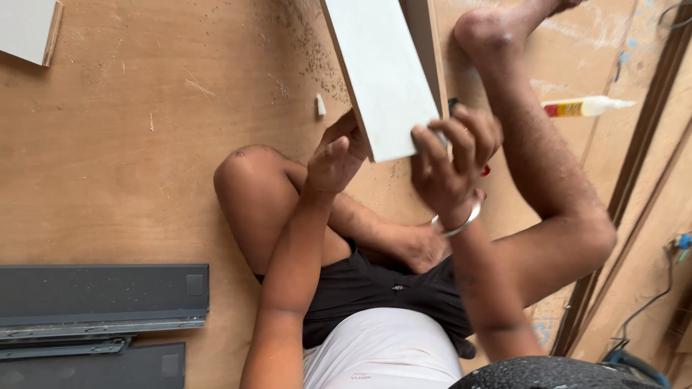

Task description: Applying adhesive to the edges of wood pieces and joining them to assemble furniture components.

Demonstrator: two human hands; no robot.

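While I watch from the head camera, both hands grip the near end of a pale board [386, 68] that stands on edge on the plywood floor [130, 166], running away toward the far edge of the view. My left hand [336, 155] is closed against the board's left face near its lower corner, fingers curled onto the edge. My right hand [450, 162] wraps the right side of the same end, fingers spread over the pale face, with a metal bangle [458, 225] at the wrist; something dark and a spot of red show behind those fingers, but I cannot tell what they are. A glue bottle [587, 107] with a white body and a red and yellow label lies on the floor toward the right edge, well apart from the board. Dark grey panels [101, 292] with metal rails lie at the near left corner, and another pale panel [29, 29] sits at the far left corner.
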